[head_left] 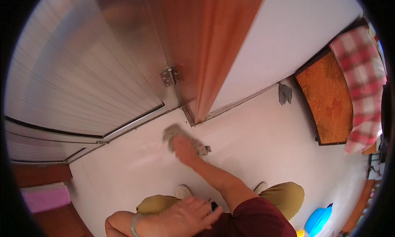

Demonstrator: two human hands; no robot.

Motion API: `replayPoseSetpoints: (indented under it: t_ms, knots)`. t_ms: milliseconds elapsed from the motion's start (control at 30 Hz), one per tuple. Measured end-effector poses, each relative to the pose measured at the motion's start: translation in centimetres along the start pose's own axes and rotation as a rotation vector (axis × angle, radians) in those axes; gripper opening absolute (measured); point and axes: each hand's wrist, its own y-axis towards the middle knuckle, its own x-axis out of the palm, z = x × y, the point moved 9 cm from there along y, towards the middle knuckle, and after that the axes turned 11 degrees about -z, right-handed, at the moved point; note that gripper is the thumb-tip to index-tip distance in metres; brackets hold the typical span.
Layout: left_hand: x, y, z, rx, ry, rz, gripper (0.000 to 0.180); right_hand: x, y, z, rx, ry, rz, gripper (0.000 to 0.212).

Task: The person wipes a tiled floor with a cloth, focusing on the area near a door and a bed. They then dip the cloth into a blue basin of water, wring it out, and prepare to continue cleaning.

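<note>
My right hand (pixel 184 150) reaches down to the pale floor and grips a greenish-grey patterned cloth (pixel 172 132), pressed against the tiles near the foot of a wooden door frame. Both hand and cloth are somewhat blurred. A small dark metal piece (pixel 207 148) sits on the floor just beside the cloth's right end. Close to my body, my left hand (pixel 187 215) rests over my lap with a bracelet on its wrist. Its fingers are stretched out and nothing shows in it.
A ribbed door panel (pixel 82 80) stands at the left, hinged to the brown door frame (pixel 205 52). A grey rag (pixel 284 94) lies by the white wall. To the right are a wooden seat (pixel 329 101) with checked fabric (pixel 360 64) and a blue plastic item (pixel 319 220).
</note>
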Motion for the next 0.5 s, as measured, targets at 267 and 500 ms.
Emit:
replayPoseSetpoints:
  t_ms: [267,500]
  knots:
    - [-4.0,-1.2,-2.0,0.163,-0.042,0.117,0.047,-5.3,5.2,6.5,0.286,-0.136,0.106,0.051]
    - [0.2,-3.1,-9.7,-0.023,-0.175,0.117,0.049,-3.9,-4.7,0.2,0.123,-0.083,0.077,0.048]
